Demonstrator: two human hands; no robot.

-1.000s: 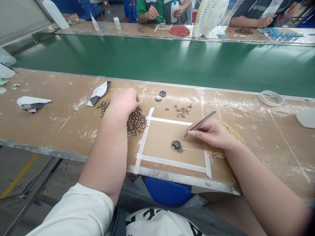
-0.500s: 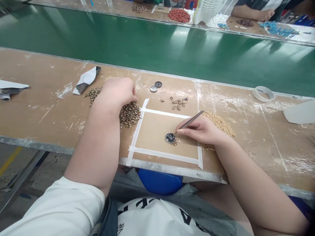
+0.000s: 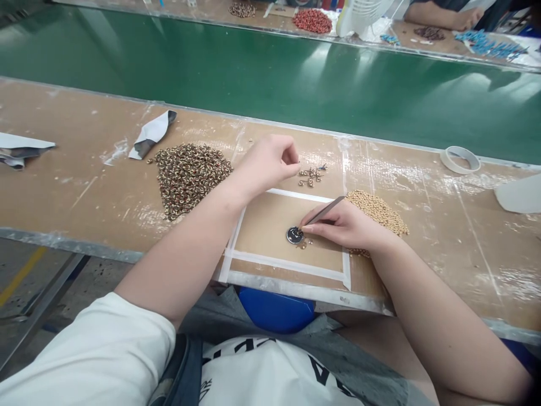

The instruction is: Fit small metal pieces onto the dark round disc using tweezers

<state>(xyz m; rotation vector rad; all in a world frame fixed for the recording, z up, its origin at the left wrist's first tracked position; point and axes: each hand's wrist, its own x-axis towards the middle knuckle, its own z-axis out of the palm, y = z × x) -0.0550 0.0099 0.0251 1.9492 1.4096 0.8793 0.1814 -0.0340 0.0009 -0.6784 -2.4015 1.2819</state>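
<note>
My right hand (image 3: 344, 226) grips metal tweezers (image 3: 323, 211), their tips touching a small dark round disc (image 3: 294, 235) inside a square marked with white tape (image 3: 270, 260). My left hand (image 3: 270, 162) hovers above the far edge of the square, fingers pinched together; what they hold is too small to make out. A pile of brown patterned small parts (image 3: 188, 175) lies to the left. A heap of tan beads (image 3: 377, 208) sits behind my right hand. A few tiny metal pieces (image 3: 310, 176) lie just past my left hand.
A green conveyor belt (image 3: 270, 84) runs behind the brown bench. A tape roll (image 3: 460, 159) lies at the right, folded paper scraps (image 3: 151, 134) at the left. Another person's forearm (image 3: 443, 17), a white fan and bead piles are across the belt.
My left hand lifted off the brown parts pile and moved right, pinched, above the taped square. The tweezers came down onto the disc. The camera tilted down.
</note>
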